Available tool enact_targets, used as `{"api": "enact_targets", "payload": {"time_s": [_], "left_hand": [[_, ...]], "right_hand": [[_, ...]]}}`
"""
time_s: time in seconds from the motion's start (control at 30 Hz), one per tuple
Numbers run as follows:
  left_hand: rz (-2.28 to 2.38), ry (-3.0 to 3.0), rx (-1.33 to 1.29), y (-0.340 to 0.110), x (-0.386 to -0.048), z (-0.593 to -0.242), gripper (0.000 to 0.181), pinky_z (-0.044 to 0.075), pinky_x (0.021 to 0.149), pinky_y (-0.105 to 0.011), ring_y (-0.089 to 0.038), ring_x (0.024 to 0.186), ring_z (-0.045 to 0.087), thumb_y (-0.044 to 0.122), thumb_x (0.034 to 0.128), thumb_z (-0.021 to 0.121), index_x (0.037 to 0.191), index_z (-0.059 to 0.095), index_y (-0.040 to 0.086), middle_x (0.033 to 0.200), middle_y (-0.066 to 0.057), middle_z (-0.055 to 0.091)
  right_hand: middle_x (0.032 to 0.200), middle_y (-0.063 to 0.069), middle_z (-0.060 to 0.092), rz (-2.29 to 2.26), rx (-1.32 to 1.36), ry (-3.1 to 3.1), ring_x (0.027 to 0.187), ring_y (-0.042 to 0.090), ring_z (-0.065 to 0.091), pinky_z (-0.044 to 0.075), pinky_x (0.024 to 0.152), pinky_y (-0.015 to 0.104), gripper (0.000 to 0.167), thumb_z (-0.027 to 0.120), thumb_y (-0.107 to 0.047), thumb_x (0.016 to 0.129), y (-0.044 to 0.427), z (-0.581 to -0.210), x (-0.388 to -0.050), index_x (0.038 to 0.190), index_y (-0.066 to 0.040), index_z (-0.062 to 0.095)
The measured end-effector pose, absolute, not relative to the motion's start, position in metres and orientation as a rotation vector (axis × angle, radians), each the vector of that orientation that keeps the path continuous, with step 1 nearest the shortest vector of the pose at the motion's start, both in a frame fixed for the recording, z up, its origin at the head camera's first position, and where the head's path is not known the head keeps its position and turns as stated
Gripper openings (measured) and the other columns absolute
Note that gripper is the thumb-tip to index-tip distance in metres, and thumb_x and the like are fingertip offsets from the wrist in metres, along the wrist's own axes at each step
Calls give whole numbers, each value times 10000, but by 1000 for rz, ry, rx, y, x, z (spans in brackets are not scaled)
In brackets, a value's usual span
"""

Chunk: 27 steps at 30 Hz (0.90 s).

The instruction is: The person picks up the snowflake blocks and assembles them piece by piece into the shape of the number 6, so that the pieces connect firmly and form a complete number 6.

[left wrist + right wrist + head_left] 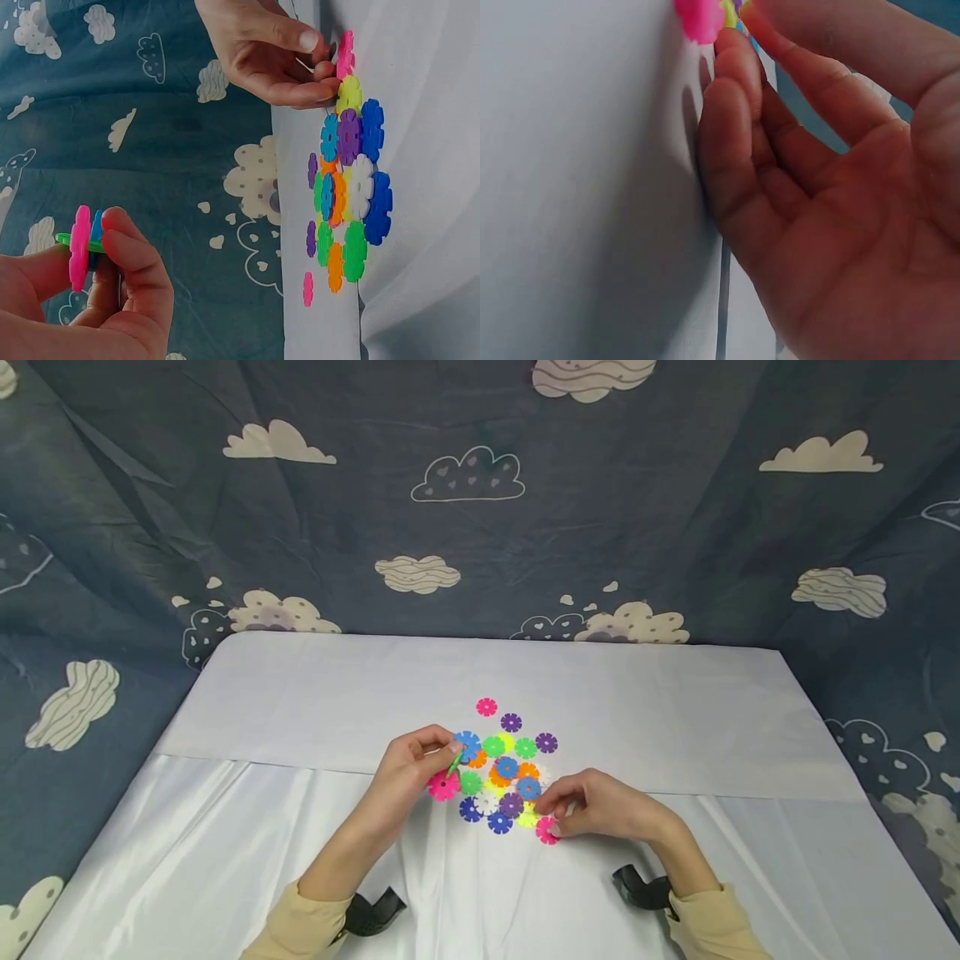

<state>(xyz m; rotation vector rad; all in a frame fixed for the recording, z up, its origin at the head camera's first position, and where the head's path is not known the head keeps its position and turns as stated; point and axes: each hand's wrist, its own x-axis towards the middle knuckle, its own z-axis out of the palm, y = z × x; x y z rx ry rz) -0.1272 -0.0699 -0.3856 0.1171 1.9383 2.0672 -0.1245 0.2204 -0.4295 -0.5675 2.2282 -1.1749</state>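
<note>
Pinched between my left hand's thumb and fingers is a joined group of notched discs: pink, green and blue. It is raised off the table in the left wrist view. My right hand, its fingers loosely bent, is at the near right edge of the loose discs. Its fingertips are by a pink disc and a yellow disc; whether they touch is unclear.
Several flat discs, including green, purple, dark blue and orange, lie close together or overlapping on the white-covered table. A pink disc lies farthest back. A cloud-patterned curtain stands behind.
</note>
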Motion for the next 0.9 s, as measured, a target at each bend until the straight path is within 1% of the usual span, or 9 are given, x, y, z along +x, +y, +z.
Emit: {"api": "enact_targets", "payload": {"time_s": [0.17, 0.33, 0.67, 0.9], "left_hand": [[2073, 1905, 87, -69, -128, -390, 127, 420, 642, -222, -144, 722, 513, 98, 963, 593, 998, 616, -22, 820, -48, 579], [2088, 1865, 57, -70, -129, -392, 113, 388, 602, -212, -135, 686, 472, 89, 964, 589, 994, 615, -17, 788, -34, 546], [2071, 1827, 91, -71, -129, -391, 145, 407, 635, -217, -149, 724, 485, 114, 969, 590, 1029, 596, -18, 815, -39, 546], [2084, 1790, 103, -71, -129, -392, 162, 403, 619, -216, -141, 705, 493, 128, 978, 578, 1038, 593, -22, 803, -37, 546]], "right_hand": [[866, 19, 619, -1105, -562, 2282, 807, 206, 552, 475, 682, 247, 248, 782, -56, 817, 222, -432, -125, 1046, -143, 742], [857, 30, 596, -1078, -571, 2297, 796, 201, 536, 466, 665, 242, 249, 796, -63, 808, 222, -434, -125, 1025, -177, 751], [862, 37, 571, -1069, -569, 2319, 785, 204, 519, 458, 648, 245, 260, 813, -58, 788, 218, -434, -125, 1003, -178, 732], [844, 23, 558, -1042, -535, 2367, 777, 189, 519, 468, 641, 236, 270, 817, -63, 788, 214, -435, -124, 1004, -185, 712]]}}
